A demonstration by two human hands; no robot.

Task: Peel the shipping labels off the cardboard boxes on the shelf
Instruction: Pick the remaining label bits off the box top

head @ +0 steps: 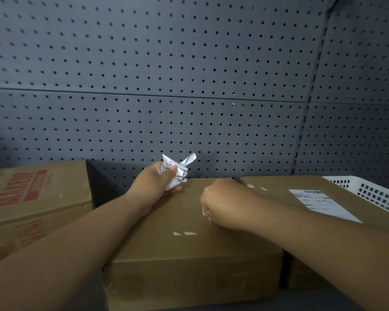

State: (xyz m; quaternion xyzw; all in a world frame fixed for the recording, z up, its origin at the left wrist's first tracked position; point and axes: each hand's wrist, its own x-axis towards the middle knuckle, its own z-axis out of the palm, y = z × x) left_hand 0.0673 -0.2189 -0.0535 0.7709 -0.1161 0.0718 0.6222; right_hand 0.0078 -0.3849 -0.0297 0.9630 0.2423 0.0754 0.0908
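One crumpled, seemingly torn white label (176, 174) bunched in the left hand (154, 187).

Matt brown cardboard box (189, 239), crumpled white paper label (175, 173) above it, matt grey perforated panel (144, 86) behind.

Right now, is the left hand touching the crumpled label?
Touching. The head view shows the left hand gripping the crumpled label, with thumb and fingers curled round the paper.
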